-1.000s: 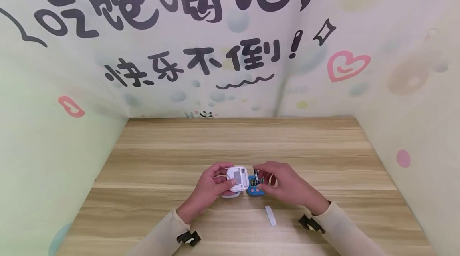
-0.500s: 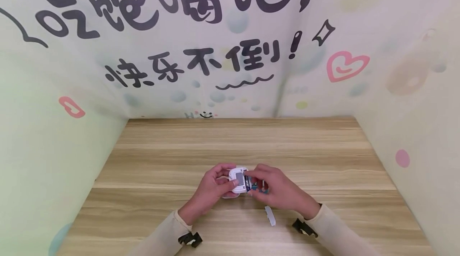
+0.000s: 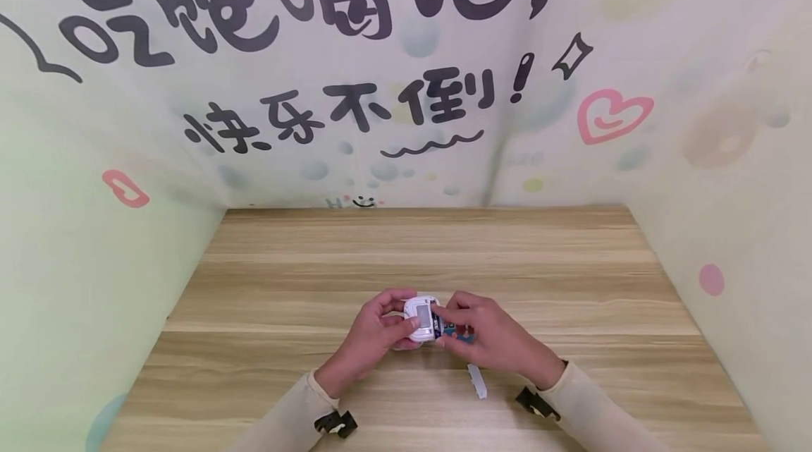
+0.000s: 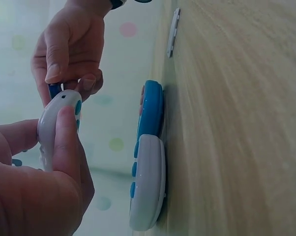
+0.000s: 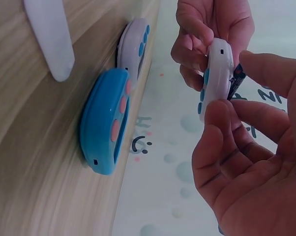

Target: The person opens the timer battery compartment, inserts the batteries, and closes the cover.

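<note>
My left hand [image 3: 371, 332] grips a white digital timer [image 3: 423, 314] with blue-green buttons, its back turned up. The thumb lies over that back. At the timer's right edge my right hand [image 3: 495, 336] pinches a dark battery [image 5: 237, 78] between thumb and fingers. The battery sits tilted against the back in the right wrist view; how far it lies in the slot is hidden by fingers. Below the hands, a blue timer [image 5: 103, 123] with pink buttons and a second white timer [image 4: 149, 187] with blue buttons rest on the table, touching or nearly so.
A white battery cover [image 3: 477, 381] lies on the wooden table [image 3: 304, 254], nearer the front than the timers. Printed white walls [image 3: 355, 170] stand at the back and both sides. A black strap [image 3: 538, 402] is on each sleeve.
My right hand has moved left, bringing the battery from above the blue timer to the held timer's back. In the last half second the battery has tipped slightly toward the slot.
</note>
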The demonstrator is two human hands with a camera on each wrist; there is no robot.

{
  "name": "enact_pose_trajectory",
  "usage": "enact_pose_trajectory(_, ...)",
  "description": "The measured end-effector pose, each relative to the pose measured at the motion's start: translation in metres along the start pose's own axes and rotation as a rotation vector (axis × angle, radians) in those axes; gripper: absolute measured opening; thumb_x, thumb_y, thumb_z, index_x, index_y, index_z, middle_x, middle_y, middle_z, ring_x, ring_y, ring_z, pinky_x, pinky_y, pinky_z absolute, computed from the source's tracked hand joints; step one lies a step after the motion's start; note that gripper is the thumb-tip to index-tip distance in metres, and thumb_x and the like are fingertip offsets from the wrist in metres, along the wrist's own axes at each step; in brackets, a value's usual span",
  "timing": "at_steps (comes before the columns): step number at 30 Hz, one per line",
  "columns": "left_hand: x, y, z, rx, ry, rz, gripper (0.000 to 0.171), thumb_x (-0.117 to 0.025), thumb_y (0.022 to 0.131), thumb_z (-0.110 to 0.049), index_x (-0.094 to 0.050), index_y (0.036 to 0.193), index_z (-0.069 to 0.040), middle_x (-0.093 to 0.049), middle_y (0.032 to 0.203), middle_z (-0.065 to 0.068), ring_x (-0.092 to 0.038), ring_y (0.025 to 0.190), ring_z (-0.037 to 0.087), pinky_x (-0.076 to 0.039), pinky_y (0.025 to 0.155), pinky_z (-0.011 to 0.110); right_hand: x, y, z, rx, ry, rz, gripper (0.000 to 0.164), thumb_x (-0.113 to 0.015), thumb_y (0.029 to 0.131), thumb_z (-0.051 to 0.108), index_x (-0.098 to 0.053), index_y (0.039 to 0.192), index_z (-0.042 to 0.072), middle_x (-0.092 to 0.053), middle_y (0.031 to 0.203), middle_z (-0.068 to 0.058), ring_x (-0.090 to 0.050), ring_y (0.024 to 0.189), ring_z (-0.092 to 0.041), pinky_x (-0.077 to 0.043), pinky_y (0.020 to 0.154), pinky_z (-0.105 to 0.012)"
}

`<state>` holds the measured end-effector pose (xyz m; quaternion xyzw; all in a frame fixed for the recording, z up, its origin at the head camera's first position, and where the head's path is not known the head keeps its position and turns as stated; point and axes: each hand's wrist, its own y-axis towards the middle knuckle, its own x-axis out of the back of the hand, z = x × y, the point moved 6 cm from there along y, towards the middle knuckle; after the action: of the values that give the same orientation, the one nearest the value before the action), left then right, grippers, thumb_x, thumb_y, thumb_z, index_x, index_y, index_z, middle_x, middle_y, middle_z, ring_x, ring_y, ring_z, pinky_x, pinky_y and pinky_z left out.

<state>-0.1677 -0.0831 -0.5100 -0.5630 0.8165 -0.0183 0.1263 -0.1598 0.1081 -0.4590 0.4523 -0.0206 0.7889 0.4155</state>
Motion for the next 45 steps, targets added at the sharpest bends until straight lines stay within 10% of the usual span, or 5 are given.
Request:
enact_pose_trajectory(10,0.0,-0.001,-0.002,0.01,-0.01,-0.001,0.053,-0.074,0.096,0.0,-0.053,0.144,0.002,-0.059,0.119,0.014,-0.07,0.096,0.019,-0.069,0.078,0.037,0.007,0.0,-0.003,-0.083,0.03,-0.006,0.05,-0.086,0.091,0.031,-0.071,0.135,0.013,-0.068,0.103,0.002,-0.061,0.076,-0.01,-0.054,0.062,-0.019)
enact_pose_trajectory(21,0.0,-0.002,-0.004,0.015,-0.013,0.016,0.052,-0.073,0.097,-0.001,-0.052,0.145,0.004,-0.06,0.118,0.013,-0.071,0.097,0.019,-0.068,0.079,0.035,0.002,0.006,-0.021,-0.154,0.234,0.043,0.068,-0.087,0.09,0.034,-0.059,0.147,0.011,-0.066,0.142,0.001,-0.066,0.123,-0.02,-0.066,0.088,-0.037)
enact_pose_trajectory(45,-0.001,0.0,0.001,0.027,-0.056,0.058,0.055,-0.074,0.098,-0.004,-0.051,0.147,0.006,-0.061,0.119,0.013,-0.073,0.095,0.019,-0.068,0.077,0.032,-0.008,0.006,-0.03,-0.147,0.343,-0.003,0.049,-0.082,0.093,0.02,-0.07,0.138,0.006,-0.078,0.122,-0.006,-0.077,0.098,-0.01,-0.068,0.083,-0.045)
